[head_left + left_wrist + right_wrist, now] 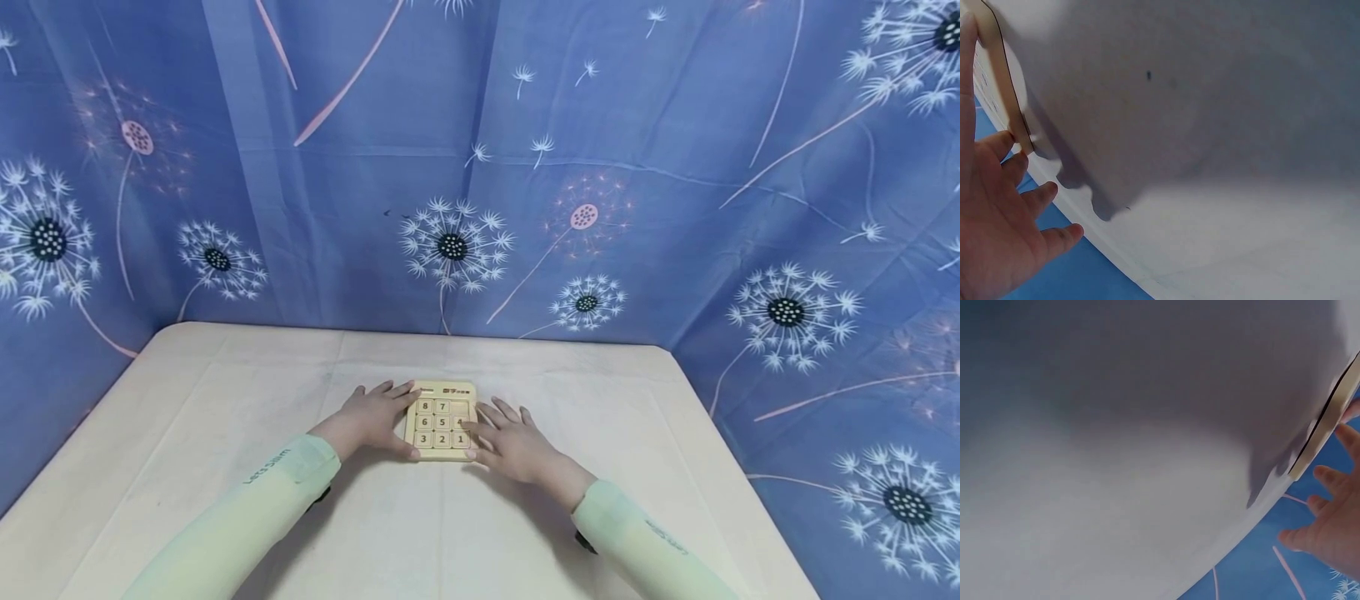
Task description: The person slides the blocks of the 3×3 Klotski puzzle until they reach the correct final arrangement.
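A pale yellow number slide puzzle (pixel 442 454) lies on the table, its numbered square tiles in three rows. The top row reads 8, 7 and a bare slot at the right; below come 6, 5, 4, then 3, 2, 1. My left hand (pixel 375 419) holds the puzzle's left side, thumb near the lower corner and fingers along the upper part. At the right side, one finger of my right hand (pixel 521 450) touches the 4 tile (pixel 459 422), while the thumb rests by the lower right corner. Both wrist views show only the puzzle's side edge (pixel 1007 81) (pixel 1329 425).
A cream cloth covers the table (pixel 442 533). Behind and at both sides hangs a blue curtain (pixel 345 250) with dandelion prints, close to the table's edges. Pale green sleeves (pixel 240 517) cover both forearms.
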The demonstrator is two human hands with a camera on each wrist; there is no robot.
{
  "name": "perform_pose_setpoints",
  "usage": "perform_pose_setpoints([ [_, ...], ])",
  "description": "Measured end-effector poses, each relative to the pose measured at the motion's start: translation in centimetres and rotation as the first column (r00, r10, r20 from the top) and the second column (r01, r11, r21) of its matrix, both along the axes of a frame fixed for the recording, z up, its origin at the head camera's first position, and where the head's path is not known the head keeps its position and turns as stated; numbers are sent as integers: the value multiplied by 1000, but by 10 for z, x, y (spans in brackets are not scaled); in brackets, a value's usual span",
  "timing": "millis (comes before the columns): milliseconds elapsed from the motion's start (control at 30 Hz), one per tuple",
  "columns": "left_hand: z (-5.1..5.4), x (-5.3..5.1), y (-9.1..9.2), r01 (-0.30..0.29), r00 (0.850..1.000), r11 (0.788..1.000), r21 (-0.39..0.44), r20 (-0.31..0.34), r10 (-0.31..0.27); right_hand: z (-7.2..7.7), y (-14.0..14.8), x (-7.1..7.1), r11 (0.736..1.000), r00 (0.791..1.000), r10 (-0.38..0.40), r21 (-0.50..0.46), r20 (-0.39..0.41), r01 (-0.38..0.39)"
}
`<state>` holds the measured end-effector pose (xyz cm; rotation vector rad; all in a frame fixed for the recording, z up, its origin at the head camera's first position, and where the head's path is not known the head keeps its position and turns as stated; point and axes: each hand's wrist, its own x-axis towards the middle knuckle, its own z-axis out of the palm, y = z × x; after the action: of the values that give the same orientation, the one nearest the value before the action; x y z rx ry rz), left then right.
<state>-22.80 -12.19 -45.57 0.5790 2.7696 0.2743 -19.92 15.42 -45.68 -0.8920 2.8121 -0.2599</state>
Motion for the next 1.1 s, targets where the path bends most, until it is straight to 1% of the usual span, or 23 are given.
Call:
perform_pose_setpoints([
  [333, -3, 0, -1, -11, 1000, 1000, 3, 4, 11, -1, -1, 6, 1000, 1000, -22, 6, -9, 22],
  [533, -2, 0, -1, -8, 1000, 1000, 3, 2, 8, 0, -5, 10, 1000, 999, -20, 0, -29, 20],
  [800, -1, 0, -1, -5, 1000, 1000, 5, 0, 5, 0, -7, 11, 999, 999, -48, -6, -16, 48],
  [933, -1, 1, -1, -10, 1000, 1000, 6, 6, 10, 0, -9, 11, 999, 999, -46, -22, -15, 46],
  [1100, 0, 1, -1, -11, 1000, 1000, 15, 6, 11, 0, -10, 11, 998, 998, -61, -16, -14, 61],
])
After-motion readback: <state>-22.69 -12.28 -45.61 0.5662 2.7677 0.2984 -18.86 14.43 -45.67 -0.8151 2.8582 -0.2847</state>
